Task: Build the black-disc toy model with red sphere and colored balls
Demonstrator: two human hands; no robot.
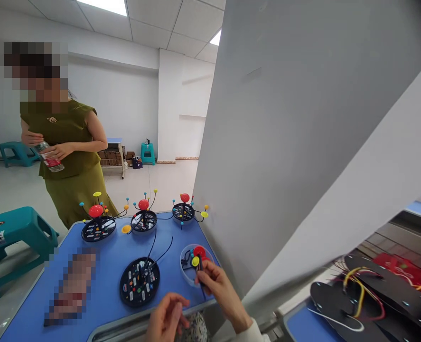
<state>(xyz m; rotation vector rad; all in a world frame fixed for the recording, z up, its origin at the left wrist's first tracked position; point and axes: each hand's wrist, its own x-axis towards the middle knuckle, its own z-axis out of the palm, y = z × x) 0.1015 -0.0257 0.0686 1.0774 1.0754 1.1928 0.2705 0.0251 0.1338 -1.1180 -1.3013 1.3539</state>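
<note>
My right hand (pixel 215 282) pinches a thin black rod (pixel 201 263), held upright over the near side of a clear plastic bowl (pixel 182 274). In the bowl lie a red ball (pixel 199 252), a yellow ball, small blue balls and black pieces. My left hand (pixel 169 316) hovers at the table's front edge with loosely bent fingers and nothing visible in it. To its upper left, a round black base (pixel 139 281) printed with coloured planets and labels rests on the table. Two thin black arms (pixel 163 250) stick up from this base, with no balls on them.
Three solar system models (pixel 96 212) with red centre balls stand along the far edge of the blue table (pixel 107 261). A grey pillar (pixel 285 118) borders the right side. A teal stool (pixel 14 228) and a person (pixel 68 142) holding a bottle are at left. Black wired panels (pixel 381 294) lie right.
</note>
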